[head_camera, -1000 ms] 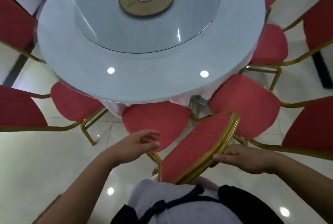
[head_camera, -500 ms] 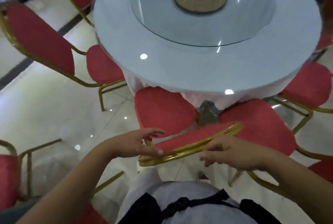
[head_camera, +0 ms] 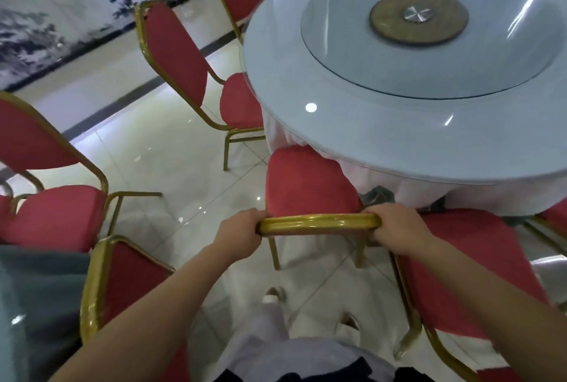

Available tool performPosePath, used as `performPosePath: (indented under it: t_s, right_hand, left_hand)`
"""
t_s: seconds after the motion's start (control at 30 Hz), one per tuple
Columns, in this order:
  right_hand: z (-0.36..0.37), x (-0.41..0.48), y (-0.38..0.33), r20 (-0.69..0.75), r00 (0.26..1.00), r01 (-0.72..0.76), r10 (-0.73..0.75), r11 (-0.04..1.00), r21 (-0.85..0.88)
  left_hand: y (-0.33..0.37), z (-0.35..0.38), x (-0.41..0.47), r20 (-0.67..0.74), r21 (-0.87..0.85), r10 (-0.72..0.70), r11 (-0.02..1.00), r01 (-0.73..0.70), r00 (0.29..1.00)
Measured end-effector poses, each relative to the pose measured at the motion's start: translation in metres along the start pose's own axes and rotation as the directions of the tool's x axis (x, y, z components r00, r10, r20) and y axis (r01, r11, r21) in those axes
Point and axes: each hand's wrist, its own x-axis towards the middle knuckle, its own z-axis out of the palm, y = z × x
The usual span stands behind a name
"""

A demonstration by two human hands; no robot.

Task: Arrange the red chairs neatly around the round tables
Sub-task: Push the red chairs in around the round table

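Note:
A red chair (head_camera: 306, 185) with a gold frame stands right in front of me, its seat partly under the round table (head_camera: 399, 123). My left hand (head_camera: 242, 232) grips the left end of its gold top rail (head_camera: 319, 223). My right hand (head_camera: 395, 228) grips the right end. The backrest is seen edge-on from above. The table has a white cloth, a glass turntable (head_camera: 429, 31) and a round brown hub.
Another red chair (head_camera: 466, 274) stands close on the right. Two more (head_camera: 181, 53) sit around the table's left side. Chairs of a neighbouring table (head_camera: 52, 216) crowd the lower left. Glossy white tiles (head_camera: 171, 160) lie between. A framed painting (head_camera: 61, 1) hangs on the left wall.
The view has swung left. The chair's backrest turned from tilted to edge-on, and both hands went from loosely touching it to gripping the ends of its top rail.

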Motion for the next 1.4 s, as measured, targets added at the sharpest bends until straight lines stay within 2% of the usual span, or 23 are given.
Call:
performPosePath:
  t_s: [0.1, 0.23, 0.3, 0.33, 0.37, 0.4, 0.43, 0.47, 0.63, 0.7, 0.73, 0.83, 0.97, 1.13, 1.3, 1.4]
  right_hand:
    - [0.020, -0.014, -0.028, 0.052, 0.999, -0.009, 0.009, 1.000, -0.006]
    - [0.064, -0.029, -0.102, 0.148, 0.955, 0.256, -0.256, 0.966, 0.020]
    - [0.081, -0.017, -0.146, 0.233, 0.910, 0.357, -0.344, 0.934, -0.014]
    - [0.089, -0.008, -0.166, 0.262, 0.898, 0.371, -0.353, 0.928, -0.022]
    - [0.095, 0.000, -0.186, 0.269, 0.893, 0.377, -0.360, 0.926, -0.012]
    - [0.099, 0.007, -0.202, 0.270, 0.893, 0.369, -0.359, 0.929, 0.013]
    - [0.104, 0.014, -0.215, 0.275, 0.895, 0.353, -0.352, 0.934, 0.048]
    - [0.107, 0.019, -0.226, 0.284, 0.894, 0.337, -0.346, 0.938, 0.081]
    - [0.111, 0.047, -0.257, 0.257, 0.906, 0.325, -0.337, 0.942, 0.086]
    - [0.112, 0.059, -0.267, 0.271, 0.909, 0.303, -0.317, 0.948, 0.093]
    - [0.113, 0.063, -0.272, 0.284, 0.909, 0.288, -0.304, 0.953, 0.098]
    - [0.115, 0.076, -0.284, 0.312, 0.911, 0.236, -0.269, 0.962, 0.141]
    - [0.106, 0.098, -0.294, 0.264, 0.944, 0.151, -0.197, 0.971, 0.185]
    - [0.084, 0.136, -0.300, 0.244, 0.963, 0.052, -0.117, 0.965, 0.258]
    - [0.066, 0.160, -0.299, 0.299, 0.950, -0.004, -0.090, 0.954, 0.300]
    - [0.065, 0.161, -0.301, 0.315, 0.943, 0.002, -0.109, 0.947, 0.323]
  left_hand:
    - [-0.031, -0.012, -0.008, 0.040, 0.048, 0.010, 0.999, -0.012, 0.999]
    - [-0.113, -0.039, -0.018, 0.042, 0.047, -0.036, 0.998, 0.034, 0.998]
    - [-0.158, -0.056, -0.017, -0.085, -0.001, -0.186, 0.982, 0.187, 0.979]
    - [-0.178, -0.067, -0.015, -0.165, -0.107, -0.330, 0.943, 0.315, 0.930]
    - [-0.194, -0.080, -0.012, -0.204, -0.297, -0.479, 0.861, 0.412, 0.854]
    - [-0.202, -0.094, -0.009, -0.193, -0.508, -0.589, 0.744, 0.434, 0.784]
    - [-0.206, -0.106, -0.006, -0.157, -0.672, -0.645, 0.624, 0.398, 0.748]
    - [-0.203, -0.115, -0.004, -0.111, -0.765, -0.658, 0.535, 0.359, 0.745]
    - [-0.155, -0.098, -0.030, 0.017, -0.896, -0.643, 0.331, 0.297, 0.766]
    - [-0.144, -0.079, -0.038, 0.053, -0.970, -0.674, 0.139, 0.197, 0.737]
    - [-0.141, -0.073, -0.037, 0.071, -0.983, -0.677, 0.076, 0.165, 0.732]
    - [-0.141, -0.074, -0.022, 0.070, -0.982, -0.653, 0.089, 0.169, 0.754]
    - [-0.155, -0.101, 0.012, 0.086, -0.975, -0.629, 0.107, 0.196, 0.772]
    - [-0.153, -0.131, 0.064, 0.044, -0.944, -0.593, 0.239, 0.228, 0.804]
    - [-0.152, -0.138, 0.090, 0.020, -0.949, -0.545, 0.254, 0.188, 0.838]
    - [-0.157, -0.138, 0.089, 0.060, -0.957, -0.509, 0.216, 0.195, 0.859]
